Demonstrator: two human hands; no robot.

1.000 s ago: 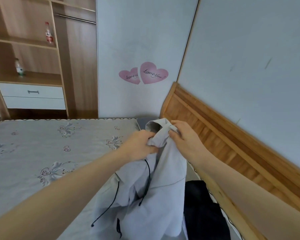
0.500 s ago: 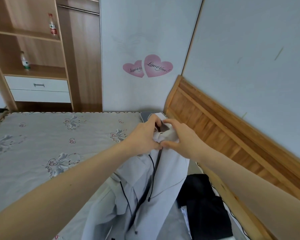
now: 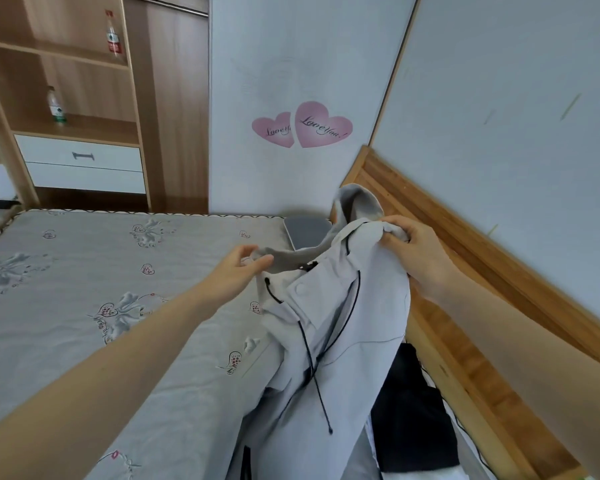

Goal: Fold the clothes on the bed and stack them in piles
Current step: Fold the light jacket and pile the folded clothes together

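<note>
A light grey hooded jacket (image 3: 347, 327) with dark drawstrings hangs above the bed (image 3: 84, 306), its lower part trailing onto the mattress. My right hand (image 3: 414, 252) grips the jacket's shoulder near the hood and holds it up. My left hand (image 3: 238, 270) pinches the collar edge on the other side, fingers only loosely bent. The hood stands up between the two hands. A black garment (image 3: 413, 420) lies on the bed under the jacket's right side, partly hidden by it.
A wooden headboard (image 3: 471, 271) runs along the right. A flat grey item (image 3: 305, 232) lies at the bed's far corner. A wardrobe with shelves (image 3: 66, 98), bottles and white drawers stands at the back left. The bed's left part shows only the patterned cover.
My hands were together at the jacket's collar; they have moved apart, spreading the top of the jacket, the right hand shifting right and the left hand left.
</note>
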